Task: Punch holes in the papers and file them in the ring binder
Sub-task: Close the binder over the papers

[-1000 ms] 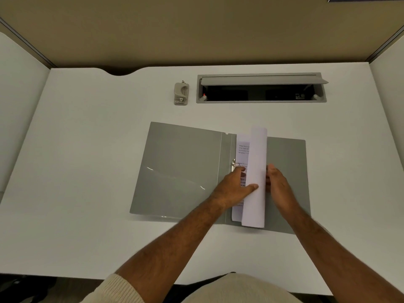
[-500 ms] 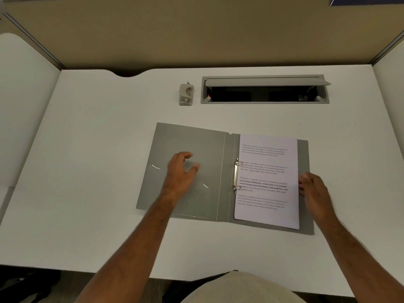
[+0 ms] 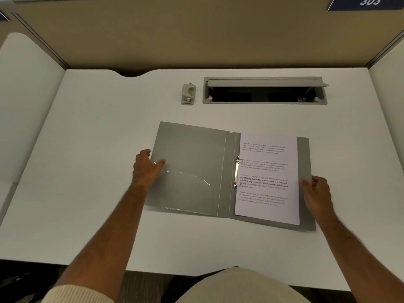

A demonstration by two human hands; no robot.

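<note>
- Ring binder (image 3: 192,169): grey, lying open and flat on the white desk (image 3: 87,149), slightly skewed so its right end sits nearer the person. Left cover bears a clear plastic pocket that catches the light.
- Ring mechanism (image 3: 237,172): metal, two rings, mounted just right of the spine; both rings pass through the left margin of the sheet.
- Papers (image 3: 267,178): white printed sheet with four blocks of text, the third partly in bold, lying flat on the right cover and filed on the rings. Whether further sheets lie beneath cannot be told. A narrow strip of grey cover shows along its right edge.
- Left hand (image 3: 145,168): at the outer left edge of the left cover, thumb laid on top of the cover, fingers curled at and over that edge, apparently pinching the cover's edge between thumb and fingers.
- Right hand (image 3: 317,193): at the outer right edge of the right cover, fingers bent and touching the cover's rim just beside the sheet; somewhat blurred, so a firm grip cannot be confirmed.
- Hole punch (image 3: 188,94): small, beige, standing on the desk beyond the binder, well apart from it and just left of the cable tray.
- Cable tray (image 3: 264,90): grey recessed slot in the desk with its flap raised, dark inside.
- Partition (image 3: 196,36): tan panel behind the desk, with a dark sign (image 3: 369,2) reading 303 at upper right.
- Sleeve (image 3: 74,294): cream, ribbed, on the left arm at the lower edge.
</note>
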